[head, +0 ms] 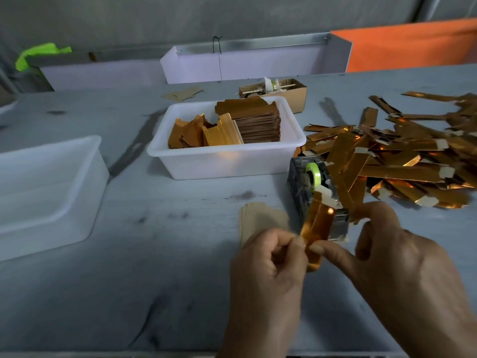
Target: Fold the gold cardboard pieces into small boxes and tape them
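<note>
Grey worn surface [154,267], concrete wall behind, orange sheet upper right. Centre frame: white tub [227,161] with stacked gold blanks [258,120]; second tub [46,192] at left edge. Right side: loose heap of gold strips [402,156]. Tape dispenser [313,187] just beside heap, green roll visible. Lower centre: gold cardboard piece [316,228] held up off surface, half-folded. Left hand [268,262] grip pinching its lower end; right hand [387,254] grip pinching same piece, thumb at fold. Step judged: folding, not yet taped. Next likely needs sides closed square, then tape pulled from dispenser directly behind piece.
</note>
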